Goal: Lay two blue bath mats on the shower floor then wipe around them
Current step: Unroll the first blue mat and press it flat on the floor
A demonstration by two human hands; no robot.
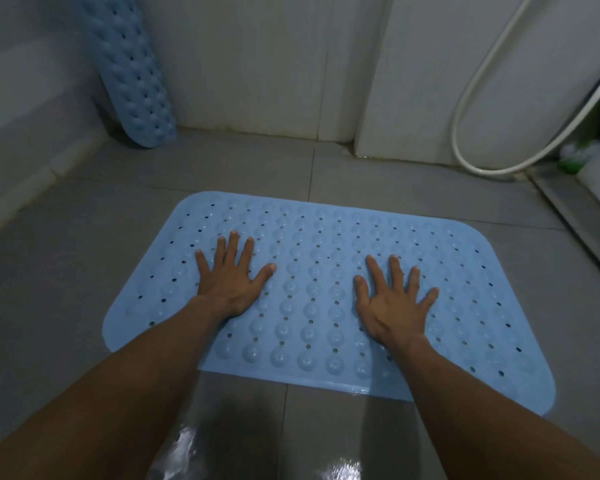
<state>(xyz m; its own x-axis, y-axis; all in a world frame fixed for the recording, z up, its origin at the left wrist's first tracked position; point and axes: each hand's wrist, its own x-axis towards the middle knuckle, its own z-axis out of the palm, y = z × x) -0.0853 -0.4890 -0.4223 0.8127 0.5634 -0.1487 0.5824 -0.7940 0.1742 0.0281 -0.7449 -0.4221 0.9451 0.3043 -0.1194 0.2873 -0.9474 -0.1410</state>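
Spread flat, both grips, left hand [231, 275] and right hand [394, 299], are pressing the mat [312, 271]; wet floor [84, 271] is risking slippage.

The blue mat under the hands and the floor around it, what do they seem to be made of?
The flat blue mat looks like soft rubber or PVC with a smooth, slightly glossy finish: moulded bumps, punched holes, and a thin edge lying close to the floor. The floor seems to be grey glazed tile: straight grout lines show, and the wet part reflects light.
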